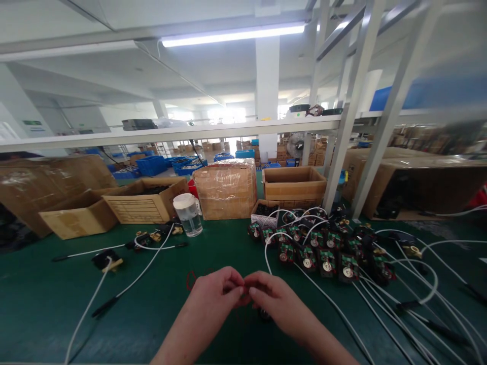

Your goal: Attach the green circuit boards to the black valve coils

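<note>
My left hand [218, 294] and my right hand [276, 301] meet above the green bench, thumbs and forefingers pinched together tip to tip. Something thin and red, apparently a wire, shows between the fingertips; its ends are hidden. A loop of thin red wire [191, 280] sticks out to the left of my left hand. Partly covered by my right hand is a small dark part [264, 314], too hidden to name. Just beyond my right hand stand rows of black units with green circuit boards [308, 258] and white cables [331, 299].
On the left lie brass-fitted black parts [108, 261] with white cables. Behind them stand a clear water jug [189, 215] and open cardboard boxes [148, 200]. A taped carton [226, 190] is at the back centre. Metal shelf posts [352, 106] rise at the right.
</note>
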Available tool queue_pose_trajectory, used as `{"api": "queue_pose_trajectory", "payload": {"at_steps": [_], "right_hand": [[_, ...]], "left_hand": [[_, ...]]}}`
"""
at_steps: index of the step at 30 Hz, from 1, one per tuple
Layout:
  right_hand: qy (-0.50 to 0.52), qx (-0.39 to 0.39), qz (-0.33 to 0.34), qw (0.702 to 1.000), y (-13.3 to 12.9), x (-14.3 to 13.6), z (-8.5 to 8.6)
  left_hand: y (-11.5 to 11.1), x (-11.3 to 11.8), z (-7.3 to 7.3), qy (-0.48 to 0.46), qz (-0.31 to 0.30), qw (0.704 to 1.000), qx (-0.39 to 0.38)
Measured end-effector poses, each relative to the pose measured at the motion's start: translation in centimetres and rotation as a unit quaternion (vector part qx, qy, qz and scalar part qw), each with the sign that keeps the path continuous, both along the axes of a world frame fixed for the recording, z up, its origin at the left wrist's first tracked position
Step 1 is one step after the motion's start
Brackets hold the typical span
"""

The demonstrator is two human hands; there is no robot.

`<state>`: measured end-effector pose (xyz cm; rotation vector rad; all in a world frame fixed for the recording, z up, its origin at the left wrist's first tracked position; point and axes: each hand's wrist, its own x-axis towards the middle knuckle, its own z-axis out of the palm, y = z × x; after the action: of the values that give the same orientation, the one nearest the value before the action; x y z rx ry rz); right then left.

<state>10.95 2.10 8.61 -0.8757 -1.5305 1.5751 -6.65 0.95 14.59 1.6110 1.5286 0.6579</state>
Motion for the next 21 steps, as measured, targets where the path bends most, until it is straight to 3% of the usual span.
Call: {"api": "queue_pose_trajectory", "payload": {"at_steps": [7, 14, 21], "right_hand": [[0.012, -0.058, 0.013, 0.998, 0.0, 0.2, 0.1], [0.03, -0.157, -0.022, 0.987, 0.1, 0.7, -0.2], [-0.011, -0.15, -0.062, 0.987, 0.4, 0.7, -0.8]], "left_hand": [[0.1, -0.2, 0.8, -0.054, -0.002, 0.997, -0.053], [0.8, -1.1, -2.6, -0.224, 0.042, 0.963, -0.146], [0.3, -1.0, -4.2, -0.303, 0.06, 0.933, -0.184]]}}
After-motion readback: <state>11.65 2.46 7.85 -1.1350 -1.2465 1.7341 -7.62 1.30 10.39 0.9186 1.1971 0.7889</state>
